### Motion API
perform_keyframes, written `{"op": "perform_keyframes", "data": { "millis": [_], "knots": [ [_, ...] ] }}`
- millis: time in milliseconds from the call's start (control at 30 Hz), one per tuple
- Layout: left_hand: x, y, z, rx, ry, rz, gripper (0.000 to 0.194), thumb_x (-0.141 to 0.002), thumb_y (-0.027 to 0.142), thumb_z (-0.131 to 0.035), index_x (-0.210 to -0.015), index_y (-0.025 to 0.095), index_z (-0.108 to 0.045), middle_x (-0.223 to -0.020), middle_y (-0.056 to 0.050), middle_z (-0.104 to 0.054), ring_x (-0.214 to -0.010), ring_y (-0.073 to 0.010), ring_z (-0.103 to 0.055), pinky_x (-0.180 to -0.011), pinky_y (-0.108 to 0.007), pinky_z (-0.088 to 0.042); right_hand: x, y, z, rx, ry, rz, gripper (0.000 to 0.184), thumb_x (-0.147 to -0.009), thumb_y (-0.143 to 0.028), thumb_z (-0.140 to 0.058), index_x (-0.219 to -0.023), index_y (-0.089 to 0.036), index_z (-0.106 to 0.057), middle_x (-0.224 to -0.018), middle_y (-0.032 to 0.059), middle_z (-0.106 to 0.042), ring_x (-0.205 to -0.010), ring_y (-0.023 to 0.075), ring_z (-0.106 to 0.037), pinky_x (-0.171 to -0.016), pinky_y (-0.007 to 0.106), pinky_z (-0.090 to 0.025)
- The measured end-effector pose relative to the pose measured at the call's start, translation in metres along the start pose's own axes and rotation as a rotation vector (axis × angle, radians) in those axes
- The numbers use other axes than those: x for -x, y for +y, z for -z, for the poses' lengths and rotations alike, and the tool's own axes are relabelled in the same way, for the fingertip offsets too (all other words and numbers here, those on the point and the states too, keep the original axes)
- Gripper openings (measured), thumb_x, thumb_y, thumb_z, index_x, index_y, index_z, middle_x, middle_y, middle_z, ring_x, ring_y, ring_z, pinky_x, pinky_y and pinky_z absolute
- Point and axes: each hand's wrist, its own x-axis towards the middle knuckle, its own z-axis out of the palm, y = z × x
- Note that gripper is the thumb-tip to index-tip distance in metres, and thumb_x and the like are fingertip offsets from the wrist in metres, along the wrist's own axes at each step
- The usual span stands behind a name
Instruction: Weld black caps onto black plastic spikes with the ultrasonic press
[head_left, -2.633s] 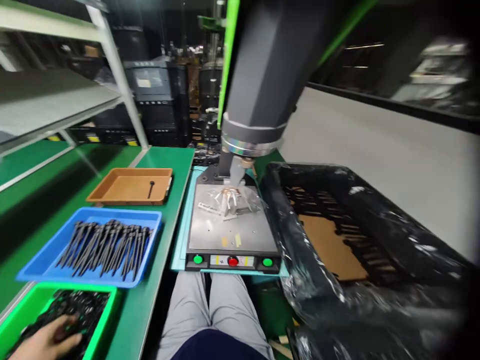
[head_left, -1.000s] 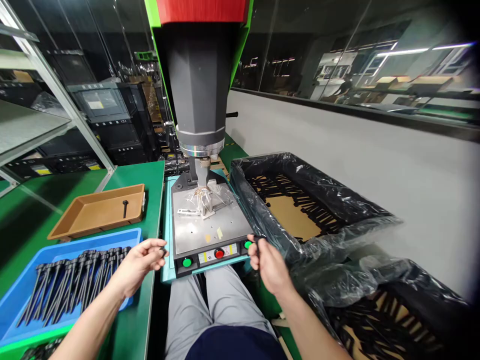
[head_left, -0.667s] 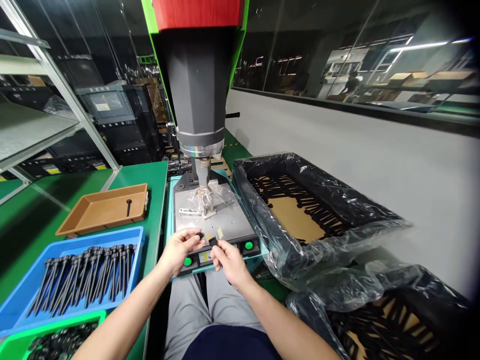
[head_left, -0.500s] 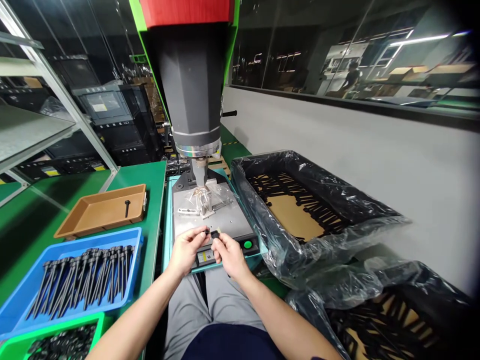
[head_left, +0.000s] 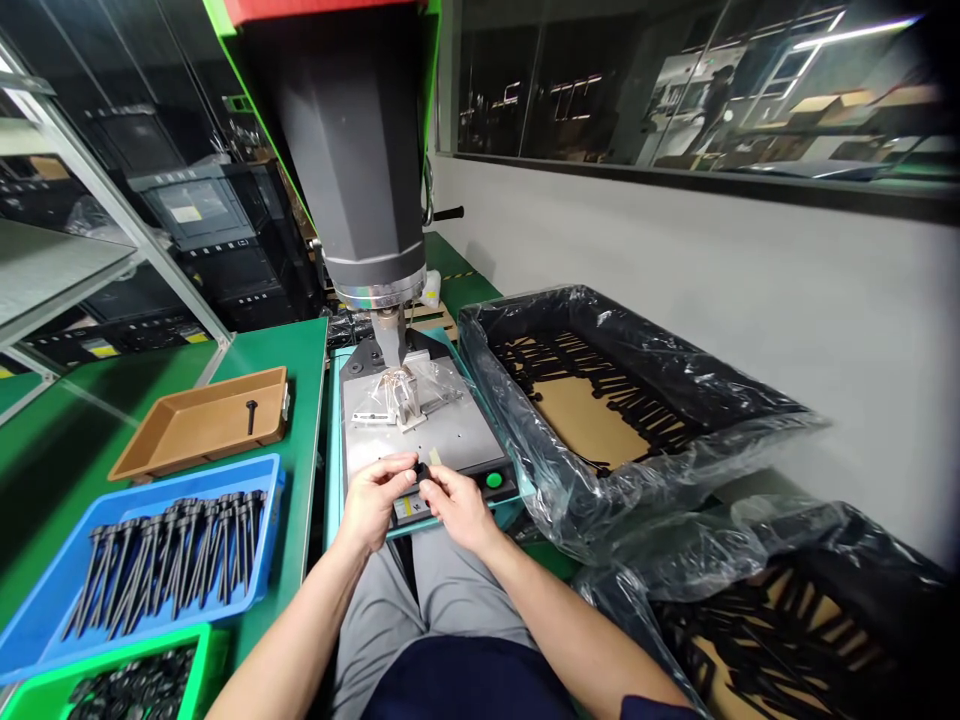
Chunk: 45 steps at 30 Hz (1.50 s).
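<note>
Above the front edge of the machine's metal base plate (head_left: 469, 448), both hands meet at fingertip level. My left hand (head_left: 377, 498) pinches a small black part (head_left: 421, 471) between thumb and fingers. My right hand (head_left: 459, 508) grips a small black piece against it from the other side. Fingers cover most of both pieces, so I cannot tell their exact shape. Behind the hands, the pointed metal horn (head_left: 389, 340) of the press-like machine (head_left: 352, 150) comes down onto a plastic-wrapped metal fixture (head_left: 405, 395).
On the left bench are a brown tray (head_left: 187, 418) holding one black stemmed part, a blue tray (head_left: 272, 520) of long black stemmed parts, and a green bin (head_left: 214, 660) of black rings. Plastic-lined boxes (head_left: 720, 400) of black parts stand right. A green button (head_left: 493, 480) is beside my right hand.
My fingertips have come together, and the two black pieces that were slightly apart now touch or nearly touch. The camera view has shifted a little.
</note>
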Motion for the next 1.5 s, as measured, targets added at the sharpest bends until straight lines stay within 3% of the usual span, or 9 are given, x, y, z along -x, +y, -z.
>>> {"op": "perform_keyframes", "data": {
  "millis": [267,467,600,867,1167,1500],
  "knots": [
    [0.005,0.002,0.001,-0.078,-0.092,-0.050,0.022,-0.070,0.033,-0.077,-0.088,0.022,-0.078,-0.112,-0.008,-0.071,-0.113,-0.0254,-0.060,-0.102,-0.039,-0.043,0.001,0.001,0.000,-0.032,-0.007,-0.016,0.020,-0.089,-0.038,-0.052,-0.083,-0.021,-0.060,-0.060,-0.0031,-0.051,-0.051,0.0113,-0.047,-0.048,0.023,-0.039],
    [0.004,-0.001,0.004,0.061,-0.088,0.016,0.019,-0.064,0.027,-0.082,-0.081,0.020,-0.078,-0.103,-0.008,-0.073,-0.102,-0.0243,-0.063,-0.097,-0.038,-0.045,0.001,-0.009,-0.001,-0.101,-0.046,-0.052,0.022,-0.086,-0.040,-0.054,-0.081,-0.019,-0.059,-0.064,-0.0024,-0.056,-0.049,0.0094,-0.047,-0.045,0.022,-0.039],
    [0.005,-0.002,0.001,0.141,-0.042,0.019,0.022,-0.059,0.024,-0.084,-0.079,0.019,-0.077,-0.102,-0.008,-0.073,-0.101,-0.0241,-0.063,-0.097,-0.039,-0.045,0.001,-0.013,-0.003,-0.151,-0.076,-0.085,0.028,-0.087,-0.044,-0.054,-0.076,-0.018,-0.057,-0.055,-0.0047,-0.052,-0.043,0.0082,-0.045,-0.043,0.021,-0.039],
    [0.008,-0.003,0.002,0.126,0.007,0.057,0.024,-0.055,0.024,-0.086,-0.077,0.019,-0.077,-0.098,-0.007,-0.072,-0.097,-0.0224,-0.063,-0.093,-0.038,-0.044,0.005,0.003,-0.011,-0.047,-0.004,-0.009,0.018,-0.088,-0.034,-0.055,-0.080,-0.019,-0.058,-0.060,-0.0044,-0.052,-0.050,0.0090,-0.048,-0.047,0.020,-0.038],
    [0.014,-0.002,0.002,0.174,0.046,-0.007,0.018,-0.058,0.021,-0.084,-0.075,0.019,-0.077,-0.097,-0.005,-0.072,-0.098,-0.0214,-0.062,-0.094,-0.036,-0.044,0.005,-0.002,-0.017,-0.114,0.015,-0.005,0.019,-0.086,-0.036,-0.057,-0.085,-0.018,-0.061,-0.056,-0.0054,-0.049,-0.048,0.0094,-0.045,-0.046,0.021,-0.036],
    [0.011,-0.002,0.009,0.142,-0.019,0.003,0.019,-0.058,0.022,-0.085,-0.075,0.019,-0.077,-0.099,-0.007,-0.072,-0.095,-0.0220,-0.063,-0.090,-0.037,-0.047,0.003,-0.005,-0.012,0.007,0.026,0.099,0.016,-0.085,-0.031,-0.059,-0.089,-0.017,-0.065,-0.062,-0.0033,-0.054,-0.054,0.0106,-0.048,-0.053,0.022,-0.039]
  ]
}}
